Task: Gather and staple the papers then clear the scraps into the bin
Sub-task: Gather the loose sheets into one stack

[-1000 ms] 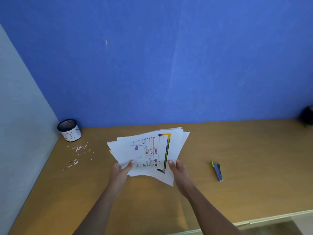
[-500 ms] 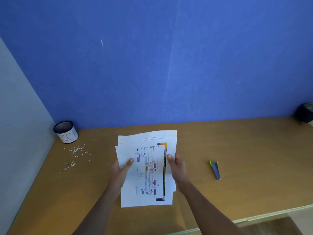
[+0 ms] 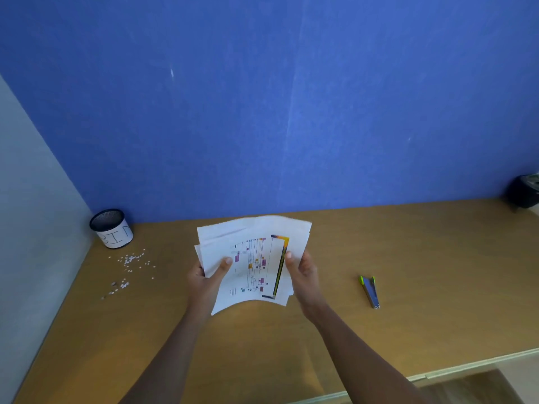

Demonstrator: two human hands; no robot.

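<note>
A loose stack of white papers (image 3: pixel 253 258), the top sheet printed with a coloured chart, is held above the middle of the wooden desk (image 3: pixel 408 316). My left hand (image 3: pixel 205 277) grips its left edge with the thumb on top. My right hand (image 3: pixel 302 272) grips its right edge the same way. The sheets are fanned unevenly and bend at the bottom. A small blue and green stapler (image 3: pixel 369 291) lies on the desk to the right of my right hand. Tiny white paper scraps (image 3: pixel 129 268) are scattered at the left. A black mesh bin (image 3: pixel 111 228) with a white label stands in the back left corner.
A blue wall (image 3: pixel 262 112) rises behind the desk and a grey wall (image 3: pixel 26 214) closes the left side. A dark object (image 3: pixel 525 191) sits at the far right back edge. The desk's front edge (image 3: pixel 437 374) runs across the lower right.
The stack has shifted in my hands: it went from fanned, to squared upright, to tilted right and bent at the bottom. Both hands kept hold of it. Stapler, scraps and bin stayed put.
</note>
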